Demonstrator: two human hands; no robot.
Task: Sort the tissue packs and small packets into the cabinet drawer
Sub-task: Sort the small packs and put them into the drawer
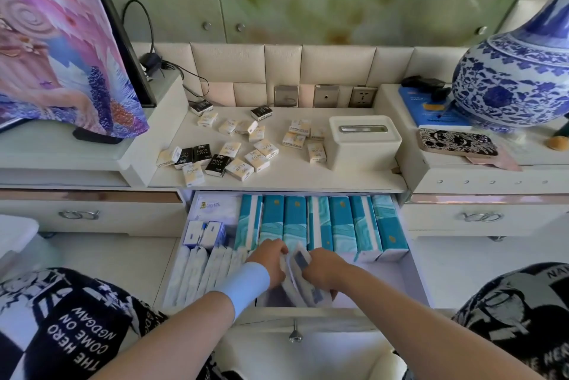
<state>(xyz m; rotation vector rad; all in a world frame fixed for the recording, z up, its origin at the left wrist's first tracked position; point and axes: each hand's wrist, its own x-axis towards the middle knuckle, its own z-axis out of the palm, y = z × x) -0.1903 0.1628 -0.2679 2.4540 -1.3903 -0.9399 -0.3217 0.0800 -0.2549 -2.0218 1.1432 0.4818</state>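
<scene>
The open cabinet drawer (414, 275) holds a row of teal tissue packs (320, 225) standing on edge at the back and white soft packs (200, 272) along the left. Both hands are inside the drawer at its front middle. My left hand (269, 259) and my right hand (323, 268) together grip a white soft pack with a blue label (300, 279), held tilted. Several small cream and black pocket packets (237, 151) lie scattered on the countertop above the drawer.
A white tissue box (361, 141) stands on the counter to the right of the packets. A large blue-and-white vase (517, 77), a blue book and a patterned case sit on the right ledge. A screen under a floral cloth (61, 40) stands at left. Wall sockets line the back.
</scene>
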